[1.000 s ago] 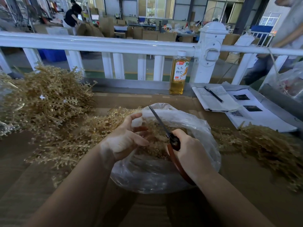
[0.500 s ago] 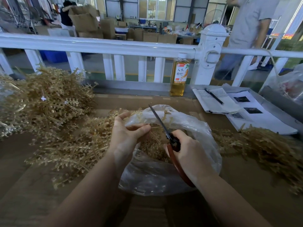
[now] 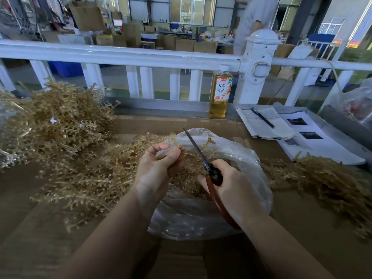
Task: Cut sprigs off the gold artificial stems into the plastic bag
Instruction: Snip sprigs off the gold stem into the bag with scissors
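Brown and worn, the bench fills the lower frame, with a white railing across its far edge and a warehouse of cardboard boxes beyond.

At the centre of the frame we see our left hand pinching a thin gold stem between thumb and curled fingers, just over the mouth of the plastic bag. Our right hand is wrapped round the red-brown handles of the scissors, whose dark blades point up and to the left, just beside the pinched stem; we cannot tell whether the blades touch it, and they look closed or nearly so. The clear bag lies crumpled on the bench beneath both hands, with gold sprigs inside it.

Left of the bag, a loose spread of gold stems lies on the bench, and a taller heap rises in the upper left by the railing. Another gold pile sits at the right.

Further back, a bottle of amber drink stands upright against the railing. To its right lie an open notebook with a pen across it, and printed sheets beside that. A person in light clothing stands behind the railing at upper right.
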Demonstrator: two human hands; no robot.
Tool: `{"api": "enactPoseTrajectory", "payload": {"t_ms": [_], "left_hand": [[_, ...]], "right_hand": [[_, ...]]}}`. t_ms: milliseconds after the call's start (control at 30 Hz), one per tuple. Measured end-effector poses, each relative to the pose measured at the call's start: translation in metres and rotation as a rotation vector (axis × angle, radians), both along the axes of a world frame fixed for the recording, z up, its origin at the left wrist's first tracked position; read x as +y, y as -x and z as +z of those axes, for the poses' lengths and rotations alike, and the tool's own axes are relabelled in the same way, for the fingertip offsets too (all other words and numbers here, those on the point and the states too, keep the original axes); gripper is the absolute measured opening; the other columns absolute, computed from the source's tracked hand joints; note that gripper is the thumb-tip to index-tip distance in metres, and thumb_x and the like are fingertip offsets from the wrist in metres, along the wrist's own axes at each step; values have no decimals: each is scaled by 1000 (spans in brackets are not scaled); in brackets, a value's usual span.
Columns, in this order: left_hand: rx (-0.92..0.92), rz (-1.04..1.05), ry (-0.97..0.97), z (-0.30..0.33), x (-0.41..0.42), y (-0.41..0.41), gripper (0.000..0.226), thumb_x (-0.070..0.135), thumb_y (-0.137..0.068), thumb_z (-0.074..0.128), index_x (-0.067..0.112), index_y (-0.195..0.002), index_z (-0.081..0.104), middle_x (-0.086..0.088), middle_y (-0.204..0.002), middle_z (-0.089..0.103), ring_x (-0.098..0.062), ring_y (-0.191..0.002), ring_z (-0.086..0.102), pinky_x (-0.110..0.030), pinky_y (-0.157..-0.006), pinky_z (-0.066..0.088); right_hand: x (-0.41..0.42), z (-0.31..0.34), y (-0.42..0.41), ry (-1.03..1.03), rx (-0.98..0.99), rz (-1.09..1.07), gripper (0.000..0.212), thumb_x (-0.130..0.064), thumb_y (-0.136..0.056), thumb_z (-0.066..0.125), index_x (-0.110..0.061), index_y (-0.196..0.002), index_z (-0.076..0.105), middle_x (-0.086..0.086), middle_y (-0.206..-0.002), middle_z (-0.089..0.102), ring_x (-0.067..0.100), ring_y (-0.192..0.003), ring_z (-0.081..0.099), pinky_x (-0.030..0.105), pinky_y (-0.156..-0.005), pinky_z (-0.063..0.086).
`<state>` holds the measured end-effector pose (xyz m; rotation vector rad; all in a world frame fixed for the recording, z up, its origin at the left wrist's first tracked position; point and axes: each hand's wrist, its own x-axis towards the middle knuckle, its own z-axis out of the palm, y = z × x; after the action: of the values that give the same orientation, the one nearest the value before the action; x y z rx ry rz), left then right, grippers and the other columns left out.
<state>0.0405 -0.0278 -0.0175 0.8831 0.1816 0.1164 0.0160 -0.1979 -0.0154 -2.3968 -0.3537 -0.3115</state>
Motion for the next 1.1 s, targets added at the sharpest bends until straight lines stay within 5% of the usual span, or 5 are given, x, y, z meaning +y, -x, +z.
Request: {"api": "enactPoseTrajectory", "payload": {"t_ms": [500,867,1100], "left_hand": [[-6,0,0,5,-7,1,23,-7,-87,55,15,-91,50,-1,-72,72,-7,-64,68,-20,-54,55],[44,29,16,0,-10,1,25,-8,-91,48,11,-76,52,-6,-76,64,-8,-58,65,-20,-47,52],[52,-45,-51,-4,-5,1,29,-19,-80,53,6,-87,66,-2,-72,71,-12,-65,69,-24,-60,58]], "right_hand": [[0,2,1,-26,37,32,28,-54,-89,54,-26,-92,53,-8,-70,60,3,-69,59,19,-64,47],[4,-3,1,62,39,31,29,-57,-88,54,-30,-95,50,-11,-75,58,4,-71,55,10,-57,35],[5,-7,0,60,13,35,30,-57,-87,54,-29,-94,49,-9,-75,59,10,-74,58,26,-65,45]]}}
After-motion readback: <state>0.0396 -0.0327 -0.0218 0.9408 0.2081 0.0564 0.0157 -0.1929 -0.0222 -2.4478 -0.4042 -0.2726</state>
